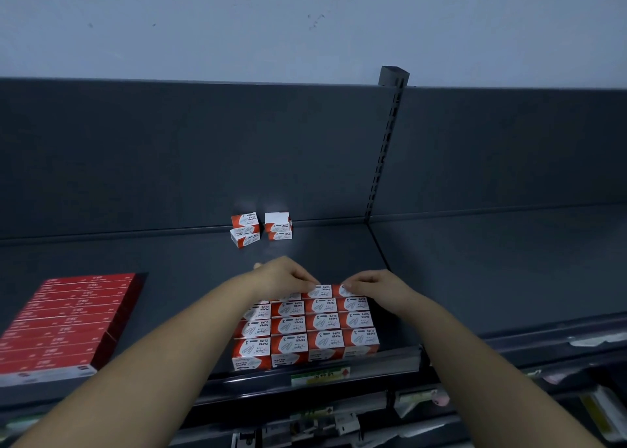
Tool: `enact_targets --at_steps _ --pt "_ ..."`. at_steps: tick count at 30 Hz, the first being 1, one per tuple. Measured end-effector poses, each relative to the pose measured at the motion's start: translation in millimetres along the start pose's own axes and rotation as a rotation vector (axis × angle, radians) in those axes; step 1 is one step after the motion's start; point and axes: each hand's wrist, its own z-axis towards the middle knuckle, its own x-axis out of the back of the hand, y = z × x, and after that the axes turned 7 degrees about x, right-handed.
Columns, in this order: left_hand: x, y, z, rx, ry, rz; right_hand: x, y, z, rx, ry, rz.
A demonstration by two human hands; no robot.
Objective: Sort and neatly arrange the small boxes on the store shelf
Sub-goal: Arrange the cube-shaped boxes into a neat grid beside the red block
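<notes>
Several small red-and-white paper clip boxes (305, 327) form a tidy block near the front edge of the dark grey shelf (190, 264). My left hand (281, 278) lies over the back left of the block, its fingers curled onto the rear row. My right hand (369, 283) pinches the back right box (342, 290) with its fingertips. Two short stacks of the same boxes stand at the shelf's back, one on the left (245, 229), tilted, and one on the right (278, 226).
A wide stack of flat red boxes (64, 322) fills the shelf's left front. A slotted upright (385, 148) divides the back panel, with bare shelf to its right. A price label strip (319, 376) runs along the front edge; lower shelves hold blurred goods.
</notes>
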Motion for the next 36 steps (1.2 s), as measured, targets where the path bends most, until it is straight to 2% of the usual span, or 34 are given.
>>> enact_targets --at_steps 5,7,10,14,19,23,28,30,33,36 --pt "1 -2 -6 -0.085 -0.094 -0.084 1 -3 3 -0.007 -0.017 -0.042" --pt "2 -2 -7 -0.112 -0.077 -0.091 2 -6 5 -0.004 -0.02 -0.07" --pt "8 -10 -5 -0.137 0.036 -0.152 2 -13 12 0.049 0.064 -0.092" --pt "22 -32 -1 -0.131 0.287 -0.28 -7 -31 34 0.149 0.206 -0.105" --pt "46 -75 -2 -0.028 0.416 -0.467 -36 -60 67 0.189 0.156 -0.19" --pt "69 -110 3 0.043 0.465 -0.369 -61 -72 91 0.177 0.116 -0.291" --pt "85 -118 7 0.112 0.553 -0.121 -75 -79 116 0.266 0.281 -0.571" --pt "88 -115 12 0.105 0.575 -0.122 -78 -83 124 0.298 0.303 -0.689" --pt "90 -108 20 0.075 0.606 -0.125 -81 -86 135 0.259 0.255 -0.884" --pt "90 -105 28 0.069 0.574 -0.023 -83 -83 142 0.214 0.171 -1.003"
